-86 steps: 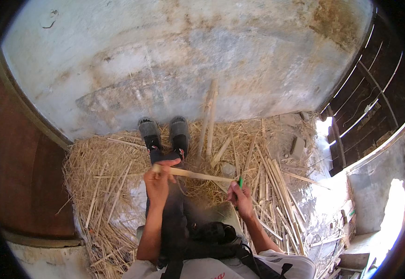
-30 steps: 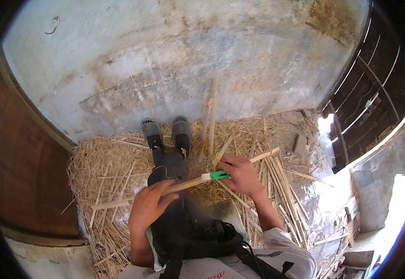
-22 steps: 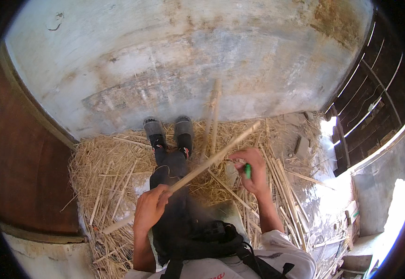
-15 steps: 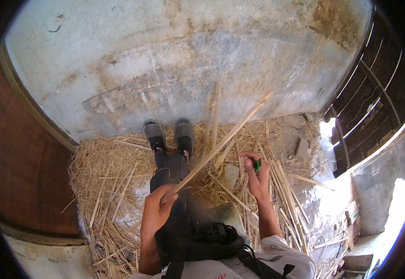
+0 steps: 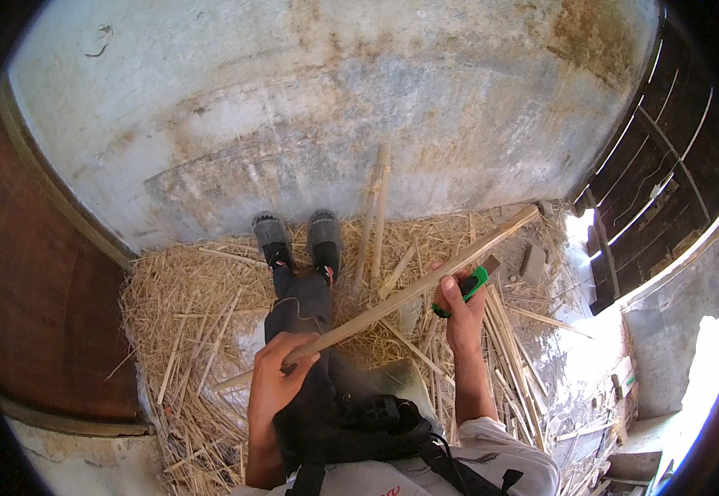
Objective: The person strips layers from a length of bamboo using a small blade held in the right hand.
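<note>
A long, pale bamboo strip [image 5: 384,307] slants up to the right across my lap. My left hand [image 5: 275,374] is closed round its near end. In my right hand [image 5: 461,318] is a green utility knife [image 5: 474,282], its blade pointing up and to the right. The thumb presses on the knife's body. The strip passes just above the right thumb, close to the fingertips; whether those fingers touch the strip I cannot tell. The strip's far end hangs over the straw, free of both hands.
Straw and shavings [image 5: 186,281] cover the floor. Split strips [image 5: 512,355] lie by my right arm, and two poles [image 5: 382,207] lean on the stained wall [image 5: 335,99]. My shoes [image 5: 324,240] stand near the wall's foot. A brick [image 5: 533,264] lies at the right.
The bamboo strip has swung to the right and lower, with its near end still in my left hand. My right hand has turned, bringing the green knife and its blade into view beside the strip.
</note>
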`<state>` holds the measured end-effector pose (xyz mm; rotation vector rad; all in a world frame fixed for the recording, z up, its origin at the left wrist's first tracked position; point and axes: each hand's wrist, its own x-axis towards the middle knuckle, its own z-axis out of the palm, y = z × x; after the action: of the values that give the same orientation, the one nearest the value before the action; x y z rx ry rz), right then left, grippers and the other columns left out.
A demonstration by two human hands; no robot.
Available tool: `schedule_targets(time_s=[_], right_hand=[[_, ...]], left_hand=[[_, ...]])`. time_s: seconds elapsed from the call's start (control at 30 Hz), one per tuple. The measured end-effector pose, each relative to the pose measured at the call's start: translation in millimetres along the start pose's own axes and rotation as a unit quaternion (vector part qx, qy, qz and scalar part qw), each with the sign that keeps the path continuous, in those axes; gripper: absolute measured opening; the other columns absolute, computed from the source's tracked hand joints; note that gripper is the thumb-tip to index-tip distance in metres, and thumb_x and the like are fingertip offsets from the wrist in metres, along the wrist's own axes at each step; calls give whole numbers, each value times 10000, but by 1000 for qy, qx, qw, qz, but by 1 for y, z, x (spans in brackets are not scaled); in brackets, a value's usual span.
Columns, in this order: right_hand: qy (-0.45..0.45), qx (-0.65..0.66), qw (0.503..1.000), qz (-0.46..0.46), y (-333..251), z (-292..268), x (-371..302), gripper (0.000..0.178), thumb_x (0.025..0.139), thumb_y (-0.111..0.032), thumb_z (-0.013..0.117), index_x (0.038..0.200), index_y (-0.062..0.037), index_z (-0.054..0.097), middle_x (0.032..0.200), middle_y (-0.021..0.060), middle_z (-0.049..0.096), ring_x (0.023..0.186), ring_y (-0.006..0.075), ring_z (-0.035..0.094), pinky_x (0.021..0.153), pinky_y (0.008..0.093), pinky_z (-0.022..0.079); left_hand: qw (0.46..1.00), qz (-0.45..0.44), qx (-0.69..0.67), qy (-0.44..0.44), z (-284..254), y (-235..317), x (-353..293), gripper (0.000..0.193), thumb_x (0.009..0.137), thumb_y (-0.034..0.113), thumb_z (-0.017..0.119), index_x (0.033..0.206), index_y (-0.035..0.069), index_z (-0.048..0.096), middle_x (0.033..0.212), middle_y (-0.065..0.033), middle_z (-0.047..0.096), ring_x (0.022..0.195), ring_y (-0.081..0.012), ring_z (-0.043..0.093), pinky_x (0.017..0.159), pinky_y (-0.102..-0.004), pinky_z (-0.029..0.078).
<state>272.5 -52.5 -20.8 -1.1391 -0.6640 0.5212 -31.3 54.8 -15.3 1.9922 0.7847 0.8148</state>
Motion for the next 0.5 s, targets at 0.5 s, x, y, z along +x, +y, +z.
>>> schedule_targets(time_s=[0.5], right_hand=[[-8, -25, 999, 29, 18, 1, -9, 318, 955, -234, 813, 1134, -21, 658, 782, -55, 520, 673, 72, 459, 621, 265, 357]], left_hand=[[992, -34, -28, -121, -7, -23, -9, 258, 978, 51, 766, 1227, -3, 733, 1001, -135, 748, 833, -226, 730, 706, -357, 562]])
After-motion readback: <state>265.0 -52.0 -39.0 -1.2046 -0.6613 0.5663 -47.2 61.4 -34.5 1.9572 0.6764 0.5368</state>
